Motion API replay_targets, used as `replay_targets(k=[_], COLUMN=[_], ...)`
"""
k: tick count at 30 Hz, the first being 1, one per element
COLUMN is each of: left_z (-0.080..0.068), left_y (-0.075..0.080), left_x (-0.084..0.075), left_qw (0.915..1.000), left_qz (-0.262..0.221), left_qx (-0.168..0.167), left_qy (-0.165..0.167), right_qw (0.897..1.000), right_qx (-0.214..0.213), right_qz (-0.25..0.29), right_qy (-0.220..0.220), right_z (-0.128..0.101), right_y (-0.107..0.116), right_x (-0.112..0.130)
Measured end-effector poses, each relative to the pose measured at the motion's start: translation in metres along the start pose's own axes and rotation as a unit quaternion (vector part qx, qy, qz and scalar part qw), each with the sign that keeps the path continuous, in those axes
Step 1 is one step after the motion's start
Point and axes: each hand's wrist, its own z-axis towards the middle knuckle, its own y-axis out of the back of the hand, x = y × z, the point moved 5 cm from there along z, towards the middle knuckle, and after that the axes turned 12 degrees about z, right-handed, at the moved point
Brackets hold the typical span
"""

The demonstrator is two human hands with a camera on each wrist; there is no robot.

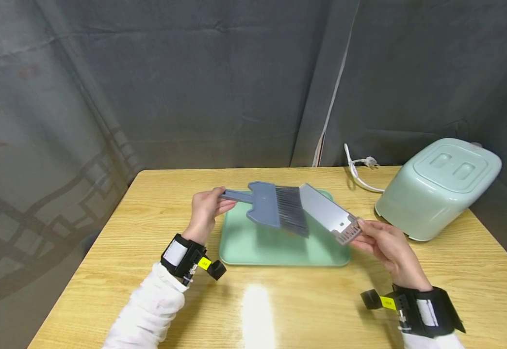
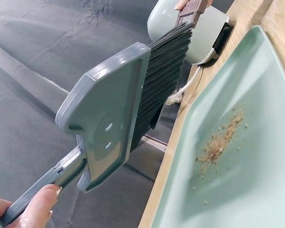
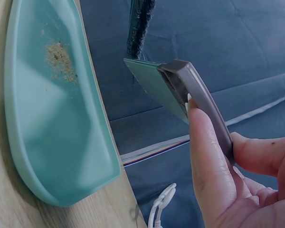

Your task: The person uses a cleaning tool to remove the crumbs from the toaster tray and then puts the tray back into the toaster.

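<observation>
The left hand [image 1: 205, 213] was raised above the table, fingers and thumb curled closed in a grip, its forearm in a white sleeve running back toward seven o'clock with a black wrist strap. The right hand [image 1: 386, 245] was at three o'clock of it, thumb and fingertips [image 3: 204, 142] pinched together, its strapped wrist trailing toward five o'clock.

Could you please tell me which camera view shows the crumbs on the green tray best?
The left wrist view: the crumbs lie close and sharp on the tray. The right wrist view shows them smaller, near the tray's far end; the head view shows none.
</observation>
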Motion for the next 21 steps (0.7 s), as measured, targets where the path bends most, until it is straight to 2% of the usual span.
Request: replay_targets(k=[12, 21], left_z=[0.0, 0.001], left_y=[0.014, 0.027], left_x=[-0.002, -0.006], left_qw=[0.9999, 0.9999], left_qz=[0.005, 0.01], left_qx=[-0.003, -0.011], left_qy=[0.008, -0.004], right_qw=[1.0, 1.0], right_qx=[0.003, 0.006], right_qz=[0.005, 0.01], right_qy=[0.001, 0.003], right_z=[0.001, 0.0], right_y=[0.0, 0.003], right_x=[0.0, 0.0])
